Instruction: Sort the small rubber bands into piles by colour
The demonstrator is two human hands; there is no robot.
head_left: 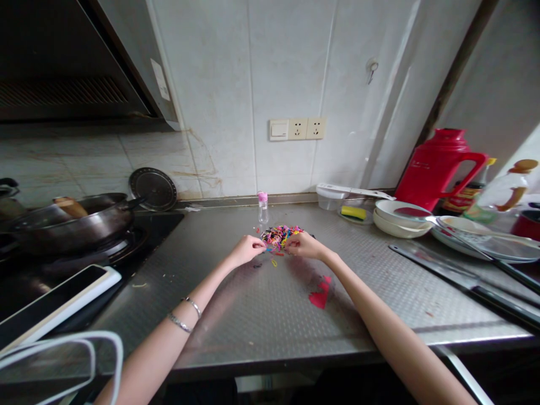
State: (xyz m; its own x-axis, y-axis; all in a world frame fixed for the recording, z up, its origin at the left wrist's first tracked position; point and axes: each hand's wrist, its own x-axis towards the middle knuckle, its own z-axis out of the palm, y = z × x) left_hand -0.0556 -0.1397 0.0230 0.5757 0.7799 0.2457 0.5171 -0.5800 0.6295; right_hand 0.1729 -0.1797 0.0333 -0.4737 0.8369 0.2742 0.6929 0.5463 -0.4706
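Note:
A heap of small, many-coloured rubber bands (279,233) lies on the metal counter. At its left edge is my left hand (248,249), its fingers pinched together beside a bit of blue. My right hand (304,246) reaches into the heap's right side with curled fingers. What either hand pinches is too small to make out. Just behind the heap stands a small clear bottle (263,211) with a pink cap. A yellow band (274,262) lies loose in front, and a torn red scrap (320,293) rests nearer me, by my right forearm.
On the left, a pan (80,222) sits on the black stove, with a white-edged device (63,304) in front. To the right are stacked bowls (400,219), a cleaver (439,267), a sponge (353,212) and a red thermos (436,169).

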